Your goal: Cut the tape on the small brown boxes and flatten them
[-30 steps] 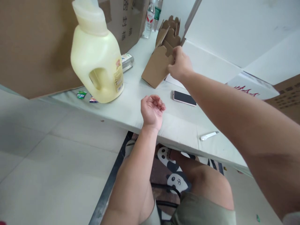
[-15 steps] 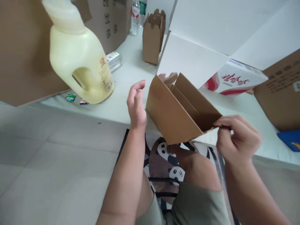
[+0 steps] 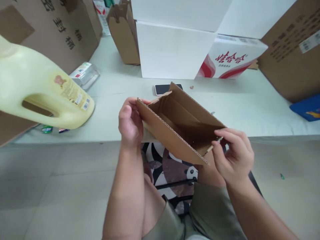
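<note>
Brown carton [image 3: 172, 138] held open at both ends

The carton is long and narrow, made of plain corrugated board, its fluted edge visible along the near wall. Its open side faces up, showing brown inner walls in shadow. 2 long walls run side by side, slanting from upper left to lower right, and a flap edge crosses each short end. It is held at the table's near edge, partly over a panda-print surface [image 3: 176, 173]; whether its underside touches the table [image 3: 120, 81] cannot be told.

The left hand [image 3: 130, 123] grips the left end, fingers curled around the corner with their tips partly hidden behind the board; its thumb stands up, apart from the near wall. The right hand [image 3: 233, 155] pinches the edge of the right end between thumb and index finger, the 2 tips close together with board between them; its other fingers are folded, partly out of sight.

Just beyond the carton lies a phone [image 3: 162, 89], dark screen up, with a small brown scrap [image 3: 191, 87] near it. Farther back stand a white box [image 3: 172, 50], a red-printed box [image 3: 232, 60] and, to the left, a small upright carton [image 3: 126, 43]. A pale yellow jug [image 3: 42, 70] stands well left of the hands, a clear pack [image 3: 86, 76] just beside it. At the far right is a blue pack [image 3: 306, 106].
</note>
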A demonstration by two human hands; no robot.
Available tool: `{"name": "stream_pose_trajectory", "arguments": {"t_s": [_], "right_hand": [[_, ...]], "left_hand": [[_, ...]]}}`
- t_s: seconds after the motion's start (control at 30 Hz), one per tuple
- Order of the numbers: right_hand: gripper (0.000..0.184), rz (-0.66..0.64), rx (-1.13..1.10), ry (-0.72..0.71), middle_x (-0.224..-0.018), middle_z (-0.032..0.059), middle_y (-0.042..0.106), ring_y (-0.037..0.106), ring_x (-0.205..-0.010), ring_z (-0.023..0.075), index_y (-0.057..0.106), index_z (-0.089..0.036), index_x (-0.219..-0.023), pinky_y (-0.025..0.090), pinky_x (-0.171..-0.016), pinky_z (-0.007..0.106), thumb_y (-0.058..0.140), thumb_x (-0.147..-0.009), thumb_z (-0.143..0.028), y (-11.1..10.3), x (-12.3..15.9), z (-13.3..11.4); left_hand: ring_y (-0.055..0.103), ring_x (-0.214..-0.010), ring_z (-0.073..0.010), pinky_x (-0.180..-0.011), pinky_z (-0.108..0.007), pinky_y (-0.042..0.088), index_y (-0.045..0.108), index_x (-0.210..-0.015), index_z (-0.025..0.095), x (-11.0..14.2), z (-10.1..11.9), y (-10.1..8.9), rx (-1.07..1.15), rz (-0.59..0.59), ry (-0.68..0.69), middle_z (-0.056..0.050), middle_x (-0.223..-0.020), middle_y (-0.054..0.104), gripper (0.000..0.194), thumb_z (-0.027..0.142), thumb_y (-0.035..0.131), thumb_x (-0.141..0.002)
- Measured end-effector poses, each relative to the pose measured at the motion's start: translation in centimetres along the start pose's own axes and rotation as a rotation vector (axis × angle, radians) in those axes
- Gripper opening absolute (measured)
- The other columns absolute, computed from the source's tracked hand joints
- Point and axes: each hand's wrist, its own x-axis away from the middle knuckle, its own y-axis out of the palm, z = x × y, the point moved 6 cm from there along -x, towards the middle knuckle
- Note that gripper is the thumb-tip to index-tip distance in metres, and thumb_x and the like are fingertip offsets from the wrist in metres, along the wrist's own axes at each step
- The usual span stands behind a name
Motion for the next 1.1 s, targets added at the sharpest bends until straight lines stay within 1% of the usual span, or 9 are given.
{"name": "stream_pose_trajectory", "arguments": {"t_s": [0.13, 0.3, 0.4, 0.47, 0.57, 0.7, 0.9, 1.03, 1.1], "right_hand": [[0.045, 0.069, 0.027, 0.064, -0.126, 0.0099, 0.060, 0.069, -0.104, 0.0259, 0.060, -0.033, -0.129, 0.058, -0.076, 0.041, 0.074, -0.088, -0.021, 0.9, 0.5, 1.3], [0.068, 0.141, 0.114, 0.301, -0.140, 0.0131, 0.051, 0.055, -0.129, 0.0363, 0.048, -0.036, -0.139, 0.053, -0.094, 0.054, 0.082, -0.080, -0.034, 1.4, 1.2, 4.5], [0.060, 0.089, -0.134, 0.453, -0.134, 0.0096, 0.059, 0.062, -0.124, 0.0321, 0.046, -0.038, -0.139, 0.052, -0.098, 0.054, 0.074, -0.086, -0.034, 2.5, 2.0, 6.4], [0.052, 0.086, -0.368, 0.502, -0.123, 0.0053, 0.064, 0.069, -0.109, 0.0262, 0.046, -0.040, -0.135, 0.056, -0.088, 0.046, 0.070, -0.090, -0.033, 3.6, 2.4, 7.0], [0.034, 0.166, -0.580, 0.524, -0.117, 0.0022, 0.065, 0.069, -0.100, 0.0212, 0.055, -0.037, -0.120, 0.056, -0.080, 0.037, 0.070, -0.090, -0.034, 4.6, 2.7, 6.9], [0.013, 0.279, -0.593, 0.522, -0.121, 0.0042, 0.064, 0.063, -0.114, 0.0225, 0.065, -0.028, -0.094, 0.051, -0.096, 0.040, 0.073, -0.085, -0.033, 4.6, 2.8, 6.7], [0.033, 0.196, -0.621, 0.353, -0.125, 0.0071, 0.062, 0.056, -0.126, 0.0311, 0.072, -0.028, -0.094, 0.042, -0.108, 0.052, 0.051, -0.091, -0.053, 4.4, 3.5, 6.9], [0.015, 0.183, -0.547, 0.373, -0.128, 0.0051, 0.062, 0.055, -0.129, 0.0291, 0.071, -0.029, -0.094, 0.040, -0.111, 0.052, 0.059, -0.090, -0.038, 4.4, 3.7, 6.9], [0.020, 0.169, -0.554, 0.370, -0.129, 0.0055, 0.062, 0.055, -0.131, 0.0298, 0.070, -0.029, -0.094, 0.040, -0.112, 0.053, 0.055, -0.092, -0.042, 4.5, 3.5, 6.7]], "left_hand": [[0.063, -0.080, -0.0210, -0.077, -0.032, 0.052, 0.064, -0.064, 0.022, -0.2, -0.6, -0.2, -0.141, -0.078, 0.051, -0.005, -0.069, 0.061, 0.040, 0.050, 0.065, -0.092], [0.059, -0.077, -0.0175, -0.072, -0.027, 0.049, 0.063, -0.063, 0.021, -0.3, -1.7, -0.8, -0.238, -0.080, 0.050, -0.002, -0.076, 0.060, 0.033, 0.040, 0.078, -0.086], [0.055, -0.071, -0.0153, -0.066, -0.026, 0.045, 0.068, -0.077, 0.024, -0.1, -1.8, -0.4, -0.226, -0.085, 0.031, -0.001, -0.077, 0.057, 0.031, 0.050, 0.085, -0.080], [0.054, -0.068, -0.0143, -0.064, -0.026, 0.044, 0.069, -0.088, 0.026, 0.0, -1.8, 0.1, -0.238, -0.140, 0.038, 0.001, -0.075, 0.055, 0.038, 0.059, 0.085, -0.078], [0.055, -0.065, -0.0135, -0.063, -0.027, 0.044, 0.066, -0.100, 0.029, -0.1, -1.9, 0.5, -0.326, -0.251, 0.092, 0.002, -0.073, 0.054, 0.045, 0.067, 0.080, -0.078], [0.065, -0.083, -0.0168, -0.074, -0.030, 0.052, 0.063, -0.115, 0.033, -0.4, -2.2, 0.4, -0.528, -0.345, 0.257, -0.001, -0.095, 0.067, 0.045, 0.065, 0.074, -0.086], [0.065, -0.125, -0.0236, -0.110, -0.042, 0.052, 0.077, -0.110, 0.033, -0.4, -1.6, 1.2, -0.672, -0.451, 0.374, -0.003, -0.127, 0.071, 0.020, 0.043, 0.064, -0.098], [0.065, -0.126, -0.0236, -0.114, -0.045, 0.052, 0.082, -0.100, 0.031, -0.3, -1.3, 1.6, -0.701, -0.474, 0.359, -0.002, -0.128, 0.072, 0.019, 0.028, 0.064, -0.096], [0.067, -0.121, -0.0235, -0.111, -0.044, 0.054, 0.083, -0.097, 0.029, -0.3, -1.3, 1.4, -0.707, -0.439, 0.350, -0.003, -0.124, 0.074, 0.018, 0.027, 0.066, -0.093]]}}
